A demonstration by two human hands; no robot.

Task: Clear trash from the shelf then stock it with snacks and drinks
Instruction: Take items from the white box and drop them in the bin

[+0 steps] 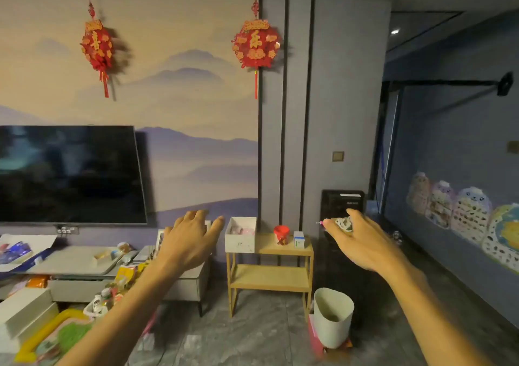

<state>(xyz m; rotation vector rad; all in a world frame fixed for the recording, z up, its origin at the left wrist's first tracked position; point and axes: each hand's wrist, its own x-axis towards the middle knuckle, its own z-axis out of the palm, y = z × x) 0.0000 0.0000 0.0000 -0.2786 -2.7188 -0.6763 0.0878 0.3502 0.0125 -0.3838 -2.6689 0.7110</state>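
TV [70, 173] on the wall at left, with a grey TV cabinet [73, 261] under it, cluttered. The wooden shelf [269, 277] stands on the floor at centre, just right of the cabinet, and its middle tier is bare. The white waste bin [332, 326] is on the floor at the shelf's right front leg. Top tier holds a white box [240, 242] at the left end, then a red cup [281, 233], then a small white-green box [299, 240].

Left hand [191, 242] is raised in front of the cabinet, grip open, fingers spread, holding nothing. Right hand [362, 242] is raised right of the shelf, grip closed around a small white patterned piece [344, 223]. Can't tell what it is. Snack packs [126, 275] lie low at left by the cabinet.
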